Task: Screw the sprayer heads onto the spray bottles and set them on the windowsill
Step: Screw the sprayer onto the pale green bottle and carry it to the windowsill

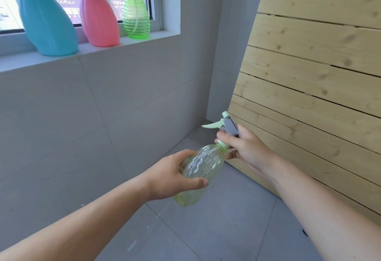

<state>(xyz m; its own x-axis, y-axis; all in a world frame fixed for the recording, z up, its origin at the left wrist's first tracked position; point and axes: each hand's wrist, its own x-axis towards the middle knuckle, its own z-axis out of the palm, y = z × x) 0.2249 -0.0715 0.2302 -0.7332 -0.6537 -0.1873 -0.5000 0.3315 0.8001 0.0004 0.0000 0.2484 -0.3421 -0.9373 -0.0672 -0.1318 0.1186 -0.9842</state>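
Observation:
I hold a pale green see-through spray bottle tilted in mid-air over the floor. My left hand grips its body. My right hand is closed around its neck and the mint and grey sprayer head, which sits on the bottle's mouth with the trigger pointing left. On the windowsill at the upper left stand three bottles with sprayer heads on: a turquoise bottle, a pink bottle and a bright green see-through bottle.
A panel of light wooden slats leans against the wall on the right, close behind my right hand. Grey wall tiles run below the sill. Grey floor tiles carry faint wet streaks.

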